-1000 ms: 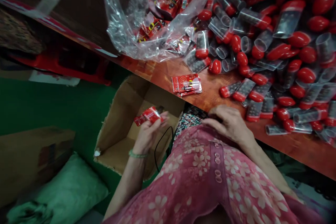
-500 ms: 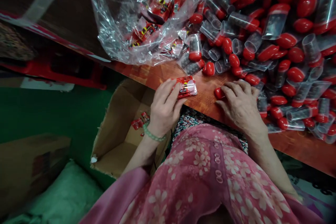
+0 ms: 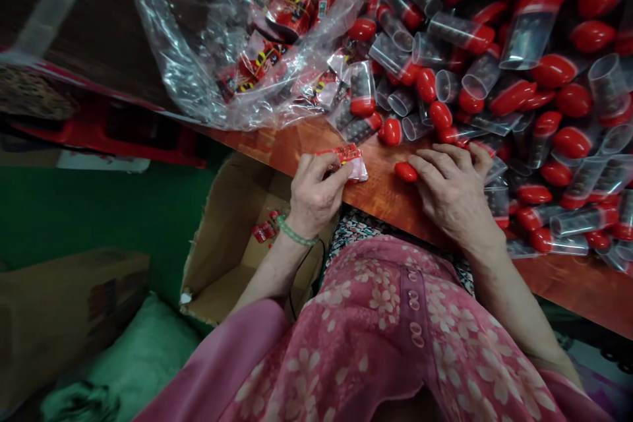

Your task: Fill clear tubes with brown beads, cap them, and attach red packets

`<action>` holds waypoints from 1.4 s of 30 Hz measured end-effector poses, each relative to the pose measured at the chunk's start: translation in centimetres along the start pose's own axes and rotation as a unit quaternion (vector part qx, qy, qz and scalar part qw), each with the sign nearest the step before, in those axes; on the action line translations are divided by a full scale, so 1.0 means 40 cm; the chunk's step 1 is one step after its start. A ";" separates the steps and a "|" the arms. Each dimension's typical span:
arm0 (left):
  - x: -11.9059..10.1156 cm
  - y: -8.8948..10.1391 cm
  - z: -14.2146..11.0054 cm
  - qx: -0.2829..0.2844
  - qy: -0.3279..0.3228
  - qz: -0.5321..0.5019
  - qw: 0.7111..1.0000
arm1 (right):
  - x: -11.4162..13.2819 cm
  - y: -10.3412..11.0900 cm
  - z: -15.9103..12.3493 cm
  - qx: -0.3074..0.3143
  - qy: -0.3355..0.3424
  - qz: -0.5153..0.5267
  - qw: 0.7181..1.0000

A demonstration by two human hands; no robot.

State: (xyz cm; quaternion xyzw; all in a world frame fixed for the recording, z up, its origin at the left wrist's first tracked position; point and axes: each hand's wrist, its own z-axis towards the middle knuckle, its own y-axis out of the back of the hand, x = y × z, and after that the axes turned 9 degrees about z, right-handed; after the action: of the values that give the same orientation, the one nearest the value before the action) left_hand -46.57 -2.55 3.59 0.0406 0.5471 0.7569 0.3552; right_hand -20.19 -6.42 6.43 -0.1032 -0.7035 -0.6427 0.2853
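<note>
My left hand (image 3: 316, 192) pinches a small red packet (image 3: 347, 159) at the near edge of the brown table (image 3: 380, 194), fingers closed around it. My right hand (image 3: 452, 188) lies on the table with fingers spread over clear tubes with red caps (image 3: 524, 204); its fingertips touch a loose red cap (image 3: 406, 172). A green bead bracelet (image 3: 295, 235) circles my left wrist. I cannot tell whether the right hand grips anything.
A big pile of red caps and clear tubes (image 3: 519, 66) covers the table's right side. A crumpled clear plastic bag (image 3: 247, 46) holds several red packets. Below the table edge stands an open cardboard box (image 3: 232, 244) with a few red packets (image 3: 264, 231) inside.
My left hand dropped its packet into the box, rose to the table and closed on another red packet. My right hand moved from the table edge onto the tubes.
</note>
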 end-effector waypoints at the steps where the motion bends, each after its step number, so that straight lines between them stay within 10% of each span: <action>1: 0.001 -0.001 0.002 0.002 0.001 -0.009 1.000 | 0.002 0.005 0.004 -0.012 -0.003 0.018 1.000; 9: 0.003 0.025 0.024 0.090 0.065 -0.085 0.990 | 0.048 0.042 0.015 -0.159 0.011 0.188 0.969; 21: -0.012 0.038 0.054 0.016 0.092 -0.155 0.983 | 0.053 0.033 -0.012 -0.133 -0.067 0.284 0.947; 30: -0.053 0.096 0.065 0.040 0.092 -0.273 0.957 | 0.091 0.064 0.015 0.003 0.049 0.322 0.946; 42: -0.058 0.091 0.048 0.086 0.041 -0.254 0.963 | 0.093 0.098 0.023 0.158 0.055 0.121 0.978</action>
State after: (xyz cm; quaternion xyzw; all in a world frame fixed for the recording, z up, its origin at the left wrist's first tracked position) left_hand -45.78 -2.89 8.25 -0.1003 0.6168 0.5929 0.5079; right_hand -21.47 -5.75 11.73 -0.1055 -0.7617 -0.4888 0.4120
